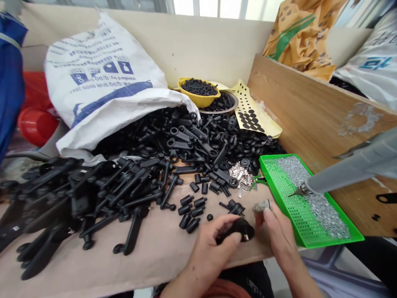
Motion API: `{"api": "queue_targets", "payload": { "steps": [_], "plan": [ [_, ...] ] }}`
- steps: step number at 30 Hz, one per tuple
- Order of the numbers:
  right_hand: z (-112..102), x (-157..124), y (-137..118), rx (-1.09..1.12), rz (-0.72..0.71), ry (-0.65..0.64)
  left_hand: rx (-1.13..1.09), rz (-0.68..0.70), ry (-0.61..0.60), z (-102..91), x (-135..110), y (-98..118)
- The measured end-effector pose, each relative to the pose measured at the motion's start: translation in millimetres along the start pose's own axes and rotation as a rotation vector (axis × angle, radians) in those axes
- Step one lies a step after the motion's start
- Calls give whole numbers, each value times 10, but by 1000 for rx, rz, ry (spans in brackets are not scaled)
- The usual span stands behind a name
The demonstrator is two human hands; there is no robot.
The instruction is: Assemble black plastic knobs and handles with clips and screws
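My left hand [219,240] is closed around a black plastic part with a round end [245,230]; most of that part is hidden by the fingers. My right hand [277,225] pinches a small grey, rough-looking piece [262,205] between thumb and fingers, just right of the black part and apart from it. Beyond both hands lies a little group of black screw-like and knobbed parts [234,207]. Short black cylinders [192,225] and a small black ball [210,217] rest to the left of my left hand.
A green tray [330,239] of small metal pieces stands at right, with a grey power screwdriver [347,167] hanging over it. Black crank arms [181,144] heap up under a white sack [102,70]. Metal clips [242,176] lie nearby. A wooden partition [310,103] borders the right side.
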State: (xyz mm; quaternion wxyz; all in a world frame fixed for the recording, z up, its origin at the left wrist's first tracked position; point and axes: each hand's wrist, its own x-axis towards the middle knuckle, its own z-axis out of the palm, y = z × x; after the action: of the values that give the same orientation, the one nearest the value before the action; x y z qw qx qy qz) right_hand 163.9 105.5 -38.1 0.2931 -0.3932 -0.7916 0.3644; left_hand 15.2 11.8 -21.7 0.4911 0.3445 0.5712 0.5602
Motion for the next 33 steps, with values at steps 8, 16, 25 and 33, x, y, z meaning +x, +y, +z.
{"api": "queue_targets", "payload": {
  "steps": [8, 16, 25, 33],
  "plan": [
    [178, 74, 130, -358, -352, -136, -97, -75, 290, -368, 18, 174],
    [300, 166, 133, -327, -442, -56, -135, -60, 237, -438, -42, 133],
    [122, 316, 26, -209, -405, 47, -163, -40, 196, -526, -165, 88],
    [548, 713, -407, 27, -406, -133, -109, -24, 404, -806, -456, 95]
  ]
}}
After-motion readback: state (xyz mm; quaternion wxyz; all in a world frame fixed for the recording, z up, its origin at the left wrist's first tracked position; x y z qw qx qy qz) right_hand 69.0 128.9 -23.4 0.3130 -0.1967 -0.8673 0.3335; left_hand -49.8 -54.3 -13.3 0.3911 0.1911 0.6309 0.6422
